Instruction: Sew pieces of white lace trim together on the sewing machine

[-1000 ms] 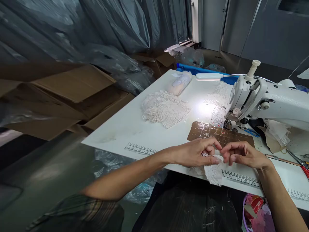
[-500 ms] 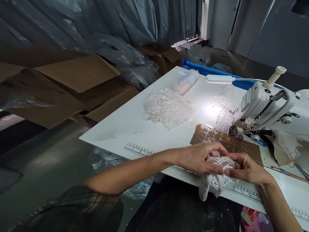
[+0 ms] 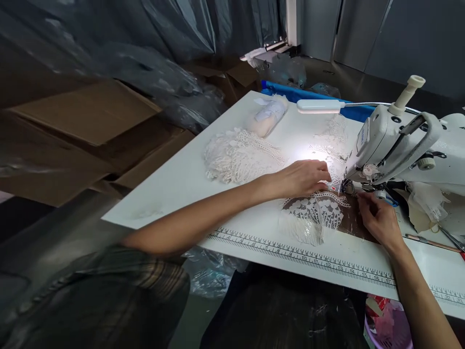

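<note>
A white lace piece with scalloped openwork lies spread on the brown plate in front of the sewing machine. My left hand is over its upper edge, with thumb and fingers closed on the lace left of the needle area. My right hand is just right of the presser foot, its fingertips pinched together near the lace's right end. What those fingertips grip is hidden. The brown plate shows beneath the lace.
A pile of fringed lace and a wrapped bundle lie at the back left. More lace sits under the lamp. Scissors rest at right. A printed ruler follows the front edge; cardboard boxes stand left.
Both hands have moved forward from the table's front edge to the sewing machine. The bunched lace they held is now spread flat before the presser foot, and my hands are farther apart.
</note>
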`<control>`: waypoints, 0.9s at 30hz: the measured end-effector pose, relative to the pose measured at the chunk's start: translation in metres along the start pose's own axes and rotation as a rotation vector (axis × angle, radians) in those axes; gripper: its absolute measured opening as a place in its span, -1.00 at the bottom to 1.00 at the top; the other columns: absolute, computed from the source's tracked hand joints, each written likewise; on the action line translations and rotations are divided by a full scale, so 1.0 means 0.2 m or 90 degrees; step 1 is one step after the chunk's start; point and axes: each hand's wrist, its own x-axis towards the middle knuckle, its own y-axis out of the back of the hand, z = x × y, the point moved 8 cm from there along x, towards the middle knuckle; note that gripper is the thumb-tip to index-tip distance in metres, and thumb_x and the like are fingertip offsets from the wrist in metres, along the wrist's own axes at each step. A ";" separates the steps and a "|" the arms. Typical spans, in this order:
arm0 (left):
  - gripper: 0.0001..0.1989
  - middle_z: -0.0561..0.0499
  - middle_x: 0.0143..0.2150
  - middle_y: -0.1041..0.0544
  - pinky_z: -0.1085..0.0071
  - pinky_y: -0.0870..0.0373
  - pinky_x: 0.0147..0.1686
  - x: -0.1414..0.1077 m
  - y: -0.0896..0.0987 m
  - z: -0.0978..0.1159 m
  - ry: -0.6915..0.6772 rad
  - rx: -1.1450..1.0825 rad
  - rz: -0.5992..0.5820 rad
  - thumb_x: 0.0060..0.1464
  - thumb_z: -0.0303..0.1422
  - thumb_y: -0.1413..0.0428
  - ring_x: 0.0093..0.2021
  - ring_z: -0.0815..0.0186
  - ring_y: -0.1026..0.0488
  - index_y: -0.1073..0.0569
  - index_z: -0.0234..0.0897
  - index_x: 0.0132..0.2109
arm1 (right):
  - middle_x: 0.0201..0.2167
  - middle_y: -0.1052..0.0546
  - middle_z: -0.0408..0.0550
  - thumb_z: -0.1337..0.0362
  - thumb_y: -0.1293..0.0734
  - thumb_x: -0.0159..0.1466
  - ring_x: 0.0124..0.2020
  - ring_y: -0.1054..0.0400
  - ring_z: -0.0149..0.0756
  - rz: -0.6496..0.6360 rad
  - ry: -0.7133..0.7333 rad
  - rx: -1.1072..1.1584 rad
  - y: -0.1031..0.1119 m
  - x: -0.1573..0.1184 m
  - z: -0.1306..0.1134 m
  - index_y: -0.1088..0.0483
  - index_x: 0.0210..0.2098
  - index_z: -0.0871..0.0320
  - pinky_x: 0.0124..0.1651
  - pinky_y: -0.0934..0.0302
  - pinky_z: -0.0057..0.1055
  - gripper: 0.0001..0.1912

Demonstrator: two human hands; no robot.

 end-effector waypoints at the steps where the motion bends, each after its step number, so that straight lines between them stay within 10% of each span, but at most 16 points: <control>1: -0.82 -0.09 -0.09 -0.52 0.46 -0.25 -0.29 0.01 -0.02 0.03 -0.032 -0.022 0.002 0.31 -0.35 -0.07 -0.19 0.32 -0.43 -0.53 -0.29 -0.05 | -0.62 -0.42 -0.10 0.01 -0.18 0.24 -0.57 -0.29 -0.28 0.002 0.011 0.001 0.00 0.00 -0.01 -0.49 -0.17 0.21 -0.44 -0.17 -0.33 -0.56; 10: -0.87 -0.03 -0.14 -0.50 0.46 -0.34 -0.26 0.04 -0.18 0.03 -0.083 -0.180 0.018 0.23 -0.30 -0.19 -0.19 0.36 -0.44 -0.60 -0.18 -0.12 | -0.37 -0.57 0.04 0.12 -0.21 0.27 -0.41 -0.42 -0.22 0.038 0.101 -0.013 -0.01 -0.02 -0.04 -0.51 -0.18 0.18 -0.29 -0.32 -0.27 -0.66; 18: -0.78 -0.08 -0.22 -0.56 0.25 -0.31 -0.13 0.03 -0.16 0.17 -0.160 -0.034 0.054 0.36 -0.40 0.01 -0.25 0.30 -0.44 -0.51 -0.32 -0.21 | 0.03 -0.45 0.12 0.00 -0.26 0.31 0.08 -0.36 -0.05 -0.044 0.239 0.025 -0.10 -0.08 -0.16 -0.49 -0.04 0.05 0.12 -0.30 -0.05 -0.63; 27: -0.70 -0.02 -0.26 -0.51 0.40 -0.34 -0.24 -0.10 -0.09 0.13 -0.002 -0.435 -0.012 0.28 -0.15 -0.04 -0.27 0.36 -0.42 -0.49 -0.29 -0.23 | -0.46 -0.45 -0.10 -0.06 -0.26 0.31 -0.46 -0.25 -0.40 -0.261 0.102 0.217 -0.16 -0.11 -0.16 -0.46 -0.33 0.14 -0.39 -0.18 -0.37 -0.62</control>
